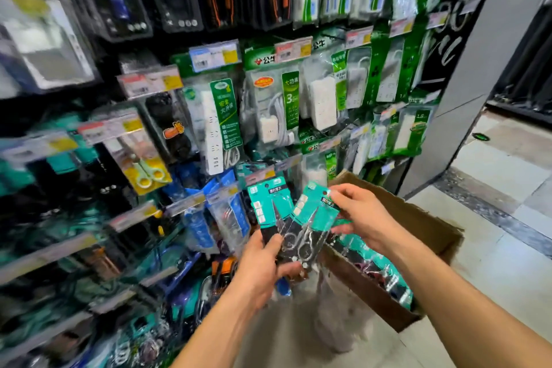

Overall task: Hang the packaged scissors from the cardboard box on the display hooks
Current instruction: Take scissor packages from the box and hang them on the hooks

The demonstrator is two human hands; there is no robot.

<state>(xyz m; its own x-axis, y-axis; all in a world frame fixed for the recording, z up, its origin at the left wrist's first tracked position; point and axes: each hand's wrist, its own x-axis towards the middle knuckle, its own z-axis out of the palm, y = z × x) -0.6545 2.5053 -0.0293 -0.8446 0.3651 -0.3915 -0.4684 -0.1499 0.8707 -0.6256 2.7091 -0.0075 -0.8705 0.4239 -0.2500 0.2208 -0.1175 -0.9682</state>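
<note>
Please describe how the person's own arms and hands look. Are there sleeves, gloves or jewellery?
The left forearm and the right forearm are bare to the frame edge; no sleeve shows. The left hand and the right hand wear no gloves. No watch, bracelet or ring is visible.

Left of my left hand (263, 263) the hanging goods (59, 188) smear into blur — price tags (149, 84) unreadable. Its thumb and palm cover the lower ends of the scissor packs (310, 212); beneath my right hand (361, 215) the cardboard box (418, 218) holds a smeared jumble — uncountable.
</note>
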